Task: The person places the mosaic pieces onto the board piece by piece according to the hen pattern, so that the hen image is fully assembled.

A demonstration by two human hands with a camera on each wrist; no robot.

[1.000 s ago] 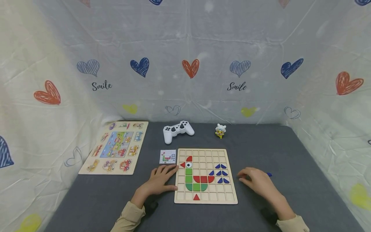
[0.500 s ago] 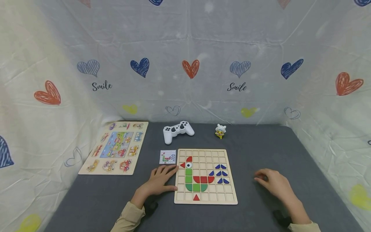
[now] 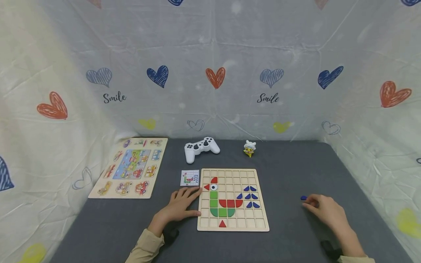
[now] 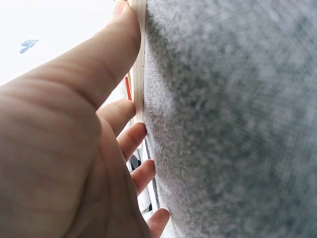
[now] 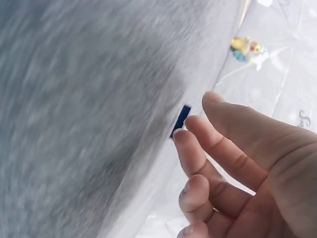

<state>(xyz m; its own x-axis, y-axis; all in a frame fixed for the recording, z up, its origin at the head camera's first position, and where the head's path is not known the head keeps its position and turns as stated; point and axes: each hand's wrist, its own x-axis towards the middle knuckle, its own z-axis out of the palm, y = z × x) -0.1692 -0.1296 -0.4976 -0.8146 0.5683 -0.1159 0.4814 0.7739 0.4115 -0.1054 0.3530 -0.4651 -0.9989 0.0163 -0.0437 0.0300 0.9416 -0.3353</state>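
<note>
My left hand point(image 3: 179, 207) lies at the left edge of a wooden grid board point(image 3: 243, 223), fingertips and thumb touching its side. In the left wrist view, the thumb point(image 4: 106, 54) and fingers rest along the pale board edge. Red, green and blue pieces on the board form a bird, with a round eye piece point(image 3: 213, 187). Right of the board, my right hand point(image 3: 327, 212) is low over the table, fingertips right at a small blue piece point(image 3: 303, 198). In the right wrist view, the thumb point(image 5: 233, 111) is apart from the loosely curled fingers, with nothing between them.
A small picture card point(image 3: 189, 178) lies at the board's upper left. Behind stand a white game controller point(image 3: 201, 148) and a small figurine point(image 3: 249, 148). A vehicle puzzle board point(image 3: 129, 168) lies at the left. A heart-patterned curtain point(image 3: 213, 106) encloses the dark tabletop.
My right hand has moved to the right, away from the board and past the small blue piece, which now shows at its fingertips. My left hand has stayed in place.
</note>
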